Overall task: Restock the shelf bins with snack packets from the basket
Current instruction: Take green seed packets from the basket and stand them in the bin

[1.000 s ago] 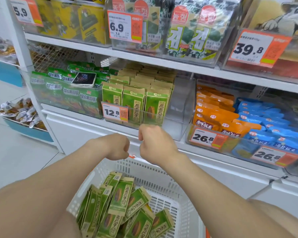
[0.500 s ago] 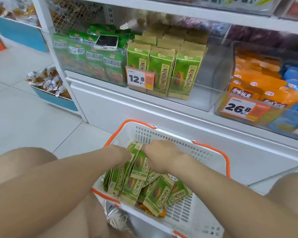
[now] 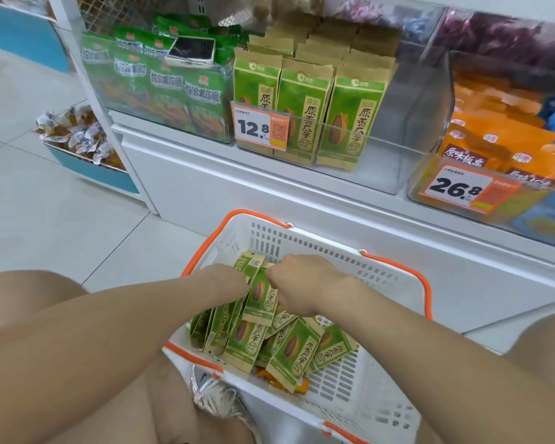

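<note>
Snack packets (image 3: 269, 341) fill the basket (image 3: 366, 389) (white, orange-rimmed); both hands' fingers grip upright ones there.

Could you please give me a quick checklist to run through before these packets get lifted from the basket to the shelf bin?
1. Grip: left hand and right hand both curl onto an upright packet in the basket. Ok.
2. How many packets are gathered: cannot tell, the hands hide them.
3. Match: same green packets stand in the bin marked by the 12.8 tag. Ok.
4. Room in the bin: bare space to the right of the front row. Ok.
5. Path upward: nothing between basket and bin. Ok.
6. Phone lying on the neighbouring green bags: loose, not ok.
</note>
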Demonstrator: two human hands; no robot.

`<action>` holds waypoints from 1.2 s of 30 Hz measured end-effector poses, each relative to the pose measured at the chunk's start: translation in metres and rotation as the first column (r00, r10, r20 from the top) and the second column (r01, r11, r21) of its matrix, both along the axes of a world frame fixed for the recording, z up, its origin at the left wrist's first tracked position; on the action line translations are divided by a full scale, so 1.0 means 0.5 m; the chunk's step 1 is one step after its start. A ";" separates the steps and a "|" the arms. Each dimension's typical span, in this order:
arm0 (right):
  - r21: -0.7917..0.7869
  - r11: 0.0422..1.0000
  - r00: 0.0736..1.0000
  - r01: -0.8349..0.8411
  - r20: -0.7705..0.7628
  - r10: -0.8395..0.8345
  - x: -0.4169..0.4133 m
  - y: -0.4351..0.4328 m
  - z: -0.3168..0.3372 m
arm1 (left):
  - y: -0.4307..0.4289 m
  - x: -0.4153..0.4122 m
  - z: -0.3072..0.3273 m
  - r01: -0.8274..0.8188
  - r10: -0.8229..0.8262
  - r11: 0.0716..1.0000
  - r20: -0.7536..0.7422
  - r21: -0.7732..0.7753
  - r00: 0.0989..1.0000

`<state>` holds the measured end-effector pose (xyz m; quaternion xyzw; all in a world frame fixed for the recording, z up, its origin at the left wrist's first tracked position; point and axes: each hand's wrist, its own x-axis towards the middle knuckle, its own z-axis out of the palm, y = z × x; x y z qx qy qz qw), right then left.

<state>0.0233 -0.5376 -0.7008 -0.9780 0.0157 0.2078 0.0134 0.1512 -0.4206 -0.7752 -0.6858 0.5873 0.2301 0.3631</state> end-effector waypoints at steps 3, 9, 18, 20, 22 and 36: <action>0.013 1.000 1.000 -0.002 -0.010 0.002 0.000 -0.005 0.000 | -0.009 -0.006 0.000 0.069 -0.069 0.998 0.039 -0.005 0.997; -0.005 0.998 0.994 0.055 -0.097 -0.055 -0.002 -0.022 0.018 | -0.027 -0.009 -0.006 0.197 -0.200 0.964 -0.002 -0.181 0.980; 0.079 0.940 0.929 0.331 -0.202 -0.310 -0.020 -0.134 0.087 | -0.112 0.008 0.101 -0.652 0.114 0.631 -0.781 -0.420 0.614; 0.204 0.901 0.923 0.382 -0.142 -0.359 -0.022 -0.153 0.111 | -0.134 -0.008 0.141 -0.804 0.037 0.464 -0.899 -0.372 0.437; 0.322 0.849 0.904 0.419 -0.064 -0.422 -0.026 -0.172 0.140 | -0.155 -0.023 0.180 -0.919 -0.052 0.285 -0.962 -0.273 0.269; 0.907 0.339 0.276 0.250 0.269 -0.923 -0.040 -0.183 0.239 | -0.216 -0.077 0.343 -0.989 -0.324 -0.103 -0.944 0.107 -0.068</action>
